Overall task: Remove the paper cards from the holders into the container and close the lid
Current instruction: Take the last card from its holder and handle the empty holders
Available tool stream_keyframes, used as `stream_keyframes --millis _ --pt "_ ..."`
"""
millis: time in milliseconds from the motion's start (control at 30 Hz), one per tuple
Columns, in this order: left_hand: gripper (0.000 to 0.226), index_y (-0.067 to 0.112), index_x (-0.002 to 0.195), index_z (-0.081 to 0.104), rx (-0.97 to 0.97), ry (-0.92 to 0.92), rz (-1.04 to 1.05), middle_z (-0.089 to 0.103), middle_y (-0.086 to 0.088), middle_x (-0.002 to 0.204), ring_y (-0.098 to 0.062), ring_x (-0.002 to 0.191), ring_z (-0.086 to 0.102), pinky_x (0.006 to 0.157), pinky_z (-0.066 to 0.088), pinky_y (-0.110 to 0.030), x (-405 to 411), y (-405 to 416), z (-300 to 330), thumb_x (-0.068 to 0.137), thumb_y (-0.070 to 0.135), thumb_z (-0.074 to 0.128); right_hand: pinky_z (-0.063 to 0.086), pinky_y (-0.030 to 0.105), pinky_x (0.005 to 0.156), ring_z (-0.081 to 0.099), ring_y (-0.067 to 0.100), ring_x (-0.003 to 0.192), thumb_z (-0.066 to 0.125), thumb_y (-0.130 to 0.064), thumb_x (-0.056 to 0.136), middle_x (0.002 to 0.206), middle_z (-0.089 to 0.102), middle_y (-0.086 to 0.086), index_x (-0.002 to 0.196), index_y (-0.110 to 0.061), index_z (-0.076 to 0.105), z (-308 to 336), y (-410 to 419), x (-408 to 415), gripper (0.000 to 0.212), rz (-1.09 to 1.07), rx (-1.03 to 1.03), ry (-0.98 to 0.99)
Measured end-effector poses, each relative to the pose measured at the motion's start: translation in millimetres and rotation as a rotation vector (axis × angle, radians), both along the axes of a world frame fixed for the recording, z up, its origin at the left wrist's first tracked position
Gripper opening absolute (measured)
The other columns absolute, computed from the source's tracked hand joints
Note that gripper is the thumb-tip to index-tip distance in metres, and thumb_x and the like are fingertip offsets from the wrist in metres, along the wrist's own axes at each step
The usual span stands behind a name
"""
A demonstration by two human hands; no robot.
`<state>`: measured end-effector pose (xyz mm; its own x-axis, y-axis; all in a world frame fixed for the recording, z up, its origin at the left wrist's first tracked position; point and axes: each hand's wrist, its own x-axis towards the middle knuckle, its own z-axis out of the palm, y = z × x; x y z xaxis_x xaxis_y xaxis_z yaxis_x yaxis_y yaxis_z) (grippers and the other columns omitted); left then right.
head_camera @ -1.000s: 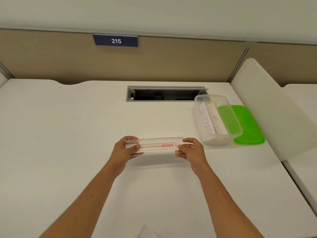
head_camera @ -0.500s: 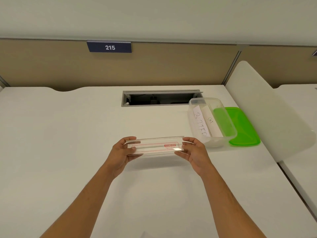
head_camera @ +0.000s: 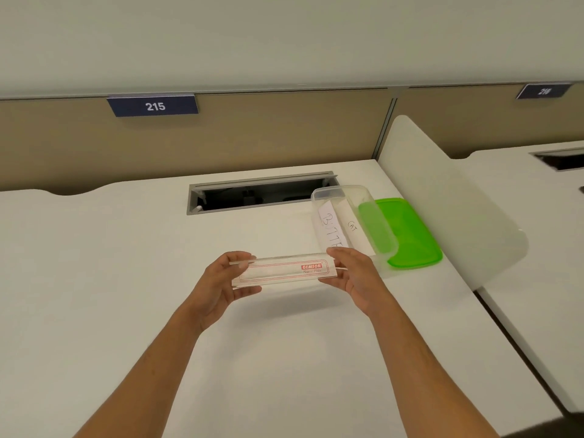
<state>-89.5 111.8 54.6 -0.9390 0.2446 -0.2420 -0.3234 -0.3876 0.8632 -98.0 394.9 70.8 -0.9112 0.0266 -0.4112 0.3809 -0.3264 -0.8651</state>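
A clear acrylic name-plate holder (head_camera: pixel 282 271) with a red-bordered card marked "GEMSON" is held level above the white desk. My left hand (head_camera: pixel 221 279) grips its left end and my right hand (head_camera: pixel 354 273) grips its right end. To the right stands a clear plastic container (head_camera: pixel 335 192), open, with two handwritten paper cards (head_camera: pixel 331 230) lying inside. Its green lid (head_camera: pixel 410 232) lies flat on the desk just right of it.
A cable slot (head_camera: pixel 259 192) is cut into the white desk (head_camera: pixel 110 279) behind the holder. A translucent divider panel (head_camera: pixel 448 200) rises at the desk's right edge, with another desk beyond. A beige partition with a "215" sign (head_camera: pixel 153 105) closes the back.
The holder has risen slightly off the desk in both hands. The view has shifted, so the container and sign sit lower and further left in frame.
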Motion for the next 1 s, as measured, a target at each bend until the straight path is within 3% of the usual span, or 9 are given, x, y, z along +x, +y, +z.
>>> stream_keyframes --millis 100,233,333,433,600,700,800,900,1000 --pt "0.023 0.013 0.097 0.071 -0.011 -0.025 0.02 0.069 -0.008 0.111 -0.033 0.105 0.067 0.078 0.057 -0.047 -5 15 6 0.082 0.03 0.071 0.059 0.042 0.076 0.071 0.034 0.09 0.071 -0.015 0.085 0.082 0.073 0.011 0.111 0.002 0.06 2 11 -3 0.034 -0.027 -0.001 0.027" --pt "0.022 0.01 0.1 0.069 -0.042 0.038 0.044 0.066 -0.015 0.12 -0.035 0.111 0.064 0.082 0.057 -0.049 -11 38 11 0.081 0.021 0.074 0.058 0.038 0.078 0.07 0.028 0.091 0.071 -0.015 0.086 0.096 0.072 0.013 0.107 -0.005 0.063 9 22 -10 0.024 -0.127 0.002 0.046" --pt "0.027 0.008 0.104 0.069 -0.044 0.075 0.092 0.067 -0.014 0.117 -0.034 0.111 0.065 0.082 0.057 -0.047 -16 56 16 0.079 0.018 0.073 0.055 0.044 0.09 0.063 0.03 0.109 0.072 -0.024 0.087 0.118 0.066 0.015 0.126 -0.008 0.055 14 25 -17 0.046 -0.209 0.036 0.026" --pt "0.032 0.008 0.107 0.067 -0.063 0.111 0.129 0.069 -0.01 0.113 -0.031 0.109 0.066 0.081 0.058 -0.043 -22 74 23 0.078 0.02 0.075 0.054 0.044 0.093 0.057 0.03 0.115 0.071 -0.032 0.087 0.128 0.058 0.013 0.138 -0.009 0.044 18 29 -23 0.063 -0.253 0.024 -0.01" --pt "0.031 0.016 0.106 0.067 -0.165 0.203 0.221 0.066 -0.006 0.115 -0.023 0.106 0.068 0.081 0.059 -0.038 -34 108 36 0.078 0.023 0.078 0.056 0.047 0.09 0.062 0.031 0.11 0.069 -0.04 0.087 0.12 0.057 0.01 0.14 -0.009 0.042 23 35 -35 0.067 -0.268 -0.005 -0.047" --pt "0.024 0.03 0.101 0.067 -0.337 0.3 0.278 0.068 0.019 0.104 -0.003 0.1 0.066 0.078 0.057 -0.025 -41 135 36 0.081 0.024 0.079 0.058 0.048 0.084 0.066 0.031 0.102 0.069 -0.041 0.087 0.123 0.056 0.013 0.14 -0.011 0.04 27 38 -45 0.067 -0.269 -0.011 -0.041" --pt "0.027 0.038 0.102 0.063 -0.532 0.444 0.332 0.061 0.027 0.109 0.017 0.103 0.052 0.072 0.051 -0.01 -47 161 32 0.082 0.025 0.077 0.06 0.046 0.078 0.068 0.031 0.098 0.069 -0.038 0.088 0.127 0.054 0.015 0.143 -0.015 0.034 32 40 -56 0.069 -0.281 0.027 -0.018" --pt "0.035 0.042 0.105 0.057 -0.648 0.588 0.333 0.052 0.028 0.116 0.017 0.11 0.048 0.077 0.046 -0.004 -55 183 27 0.083 0.022 0.076 0.061 0.046 0.076 0.067 0.031 0.101 0.069 -0.037 0.088 0.129 0.053 0.013 0.147 -0.015 0.029 37 44 -70 0.075 -0.263 0.069 -0.043" --pt "0.052 0.04 0.124 0.051 -0.692 0.687 0.328 0.05 0.029 0.123 0.009 0.117 0.049 0.088 0.044 -0.007 -60 201 21 0.084 0.017 0.075 0.062 0.041 0.069 0.065 0.029 0.104 0.071 -0.042 0.086 0.126 0.058 0.012 0.142 -0.008 0.042 41 49 -83 0.071 -0.215 0.118 -0.085"
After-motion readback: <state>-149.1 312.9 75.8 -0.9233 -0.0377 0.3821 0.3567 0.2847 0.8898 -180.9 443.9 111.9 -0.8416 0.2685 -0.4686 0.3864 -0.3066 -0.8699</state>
